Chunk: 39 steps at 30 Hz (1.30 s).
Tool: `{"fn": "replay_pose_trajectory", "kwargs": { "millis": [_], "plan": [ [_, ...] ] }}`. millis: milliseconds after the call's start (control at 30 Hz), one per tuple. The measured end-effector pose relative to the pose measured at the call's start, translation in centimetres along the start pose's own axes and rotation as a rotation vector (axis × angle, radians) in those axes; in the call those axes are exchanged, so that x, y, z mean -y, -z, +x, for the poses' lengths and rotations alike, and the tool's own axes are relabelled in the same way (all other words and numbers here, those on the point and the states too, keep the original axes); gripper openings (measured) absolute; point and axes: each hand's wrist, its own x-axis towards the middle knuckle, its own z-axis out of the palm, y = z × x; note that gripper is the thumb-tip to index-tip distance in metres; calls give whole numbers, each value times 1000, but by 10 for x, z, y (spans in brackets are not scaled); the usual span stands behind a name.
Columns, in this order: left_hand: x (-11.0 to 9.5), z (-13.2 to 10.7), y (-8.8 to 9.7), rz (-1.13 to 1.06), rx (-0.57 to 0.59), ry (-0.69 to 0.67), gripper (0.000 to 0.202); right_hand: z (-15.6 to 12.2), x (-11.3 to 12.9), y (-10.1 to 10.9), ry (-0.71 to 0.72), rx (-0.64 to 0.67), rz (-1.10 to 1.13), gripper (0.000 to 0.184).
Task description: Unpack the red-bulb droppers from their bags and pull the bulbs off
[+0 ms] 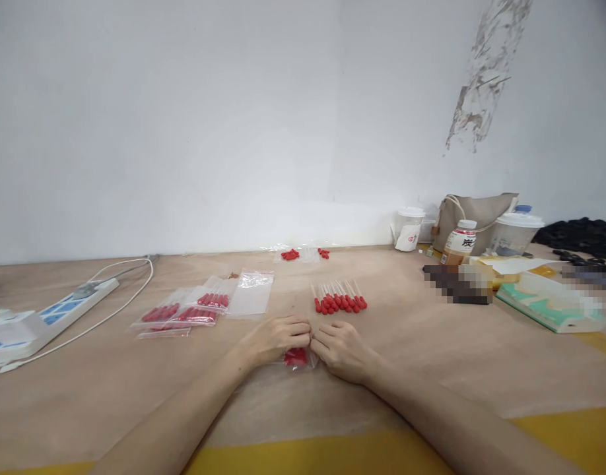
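Between my two hands, close to the middle of the table, is a small clear zip bag with red-headed pieces inside. My left hand has its fingers curled over the bag's upper part. From the other side my right hand pinches the bag's edge, its fingers bent; the fingertips of both hands nearly meet and partly hide the bag. Just beyond my hands lies a row of thin pale sticks with red bulb-shaped heads, heads toward me. Left of them are several filled zip bags in an overlapping pile, beside a flat zip bag without red pieces.
Loose red pieces on clear plastic lie by the wall. At left are a power strip and white cable. At right stand a lidded cup, a drink bottle, a grey bag and a green-and-white box.
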Motion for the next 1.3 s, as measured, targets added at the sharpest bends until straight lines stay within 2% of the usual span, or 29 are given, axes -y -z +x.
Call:
{"fn": "replay_pose_trajectory", "kwargs": {
  "millis": [100,167,300,367,433,500,600,700,800,933,1000,1067,1200,1300],
  "plan": [
    [3,-2,5,-25,47,-13,23,0,-4,3,13,59,31,19],
    [4,-4,8,-34,57,56,26,1,-7,7,21,91,81,18],
    [-2,-14,9,-138,101,362,29,2,-12,16,-13,130,260,16],
    [-9,-21,10,-239,154,502,40,0,-13,19,-86,136,390,16],
    [-16,-31,12,-323,219,570,55,-1,-13,20,-204,135,521,20],
    [-23,-41,12,-360,254,585,61,-1,-11,18,-335,120,627,22],
    [-30,-51,11,-371,205,572,59,3,-5,14,-469,81,726,18],
    [-30,-50,9,-397,126,568,55,7,1,10,-579,53,775,15],
    [-24,-44,5,-437,96,564,52,8,1,9,-674,95,881,11],
    [-14,-39,-2,-486,61,595,53,7,-5,6,-800,155,1050,33],
    [-12,-40,-5,-506,45,616,54,7,-6,4,-819,188,1093,38],
    [-11,-41,-7,-519,30,633,54,8,-6,2,-791,217,1099,35],
    [-13,-43,-7,-543,-3,657,53,10,-4,2,-734,212,989,22],
    [-13,-43,-8,-541,-19,648,51,11,-4,7,-702,222,868,22]
  ]
}}
